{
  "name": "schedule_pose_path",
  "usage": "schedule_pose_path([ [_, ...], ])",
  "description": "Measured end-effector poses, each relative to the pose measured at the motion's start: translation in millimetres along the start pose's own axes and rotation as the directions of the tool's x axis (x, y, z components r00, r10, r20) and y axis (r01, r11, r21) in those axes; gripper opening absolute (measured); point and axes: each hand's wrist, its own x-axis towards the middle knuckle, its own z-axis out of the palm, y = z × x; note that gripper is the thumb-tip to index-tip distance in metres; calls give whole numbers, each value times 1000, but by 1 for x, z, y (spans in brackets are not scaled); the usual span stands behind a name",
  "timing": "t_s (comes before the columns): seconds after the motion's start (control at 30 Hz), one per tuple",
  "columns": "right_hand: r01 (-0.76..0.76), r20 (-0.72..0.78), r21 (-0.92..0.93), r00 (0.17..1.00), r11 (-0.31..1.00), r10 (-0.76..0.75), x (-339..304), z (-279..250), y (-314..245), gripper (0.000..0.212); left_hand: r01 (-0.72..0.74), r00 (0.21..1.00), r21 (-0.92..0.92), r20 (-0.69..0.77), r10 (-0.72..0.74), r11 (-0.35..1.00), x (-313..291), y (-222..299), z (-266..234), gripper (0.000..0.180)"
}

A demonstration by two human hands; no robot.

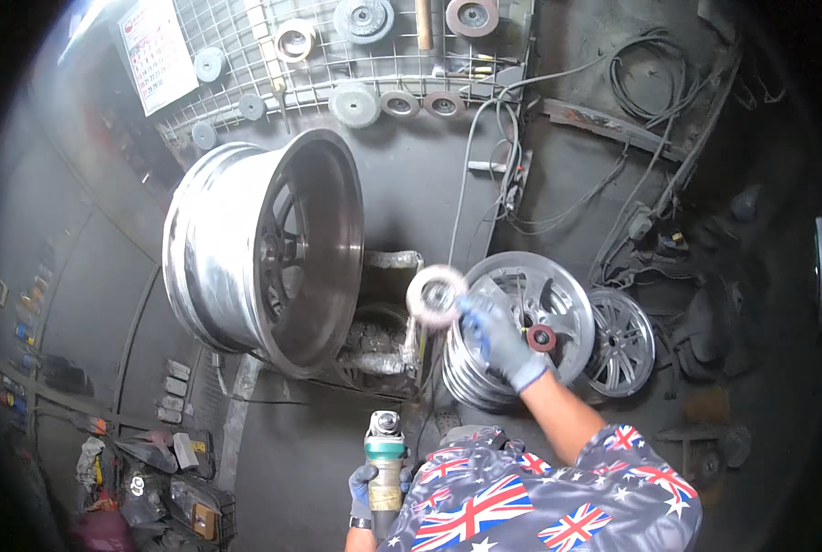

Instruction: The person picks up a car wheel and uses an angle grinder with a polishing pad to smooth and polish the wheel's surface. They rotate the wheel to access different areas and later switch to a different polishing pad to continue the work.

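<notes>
My left hand, in a grey and blue glove, is wrapped round the body of an angle grinder. The grinder has a green collar, a taped grip and a metal head pointing away from me; no disc shows on its spindle. My right hand, gloved too, pinches the edge of a pale round grinding disc and holds it up, slightly blurred. Below that hand is a silver alloy wheel with a small red-brown disc on its face. A larger polished wheel stands on its side at the left.
A metal stand sits by the big wheel. Another spoked wheel lies at the right. Several discs hang on a wire rack at the back, near hanging cables. Bagged clutter and a crate fill the lower left.
</notes>
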Motion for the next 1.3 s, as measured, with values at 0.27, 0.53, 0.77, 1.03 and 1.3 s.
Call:
schedule_pose_path([
  [0.27,240,-76,-57,967,969,-244,216,-42,-113,11,-238,971,-26,-31,237,971,25,2,20,77],
  [0.53,694,-17,-366,662,620,-750,360,-37,-168,20,-369,929,-99,-18,369,924,28,-9,-7,82],
  [0.77,728,-131,-390,562,564,-816,382,-20,-171,31,-428,904,-98,-42,426,899,41,-17,3,83],
  [1.03,503,-341,-621,518,601,-785,372,-17,-170,39,-398,917,-80,-23,397,914,50,-9,19,83],
  [1.3,409,-183,-556,788,723,-587,261,-104,-77,38,-558,793,70,-250,556,827,70,-8,29,75],
])
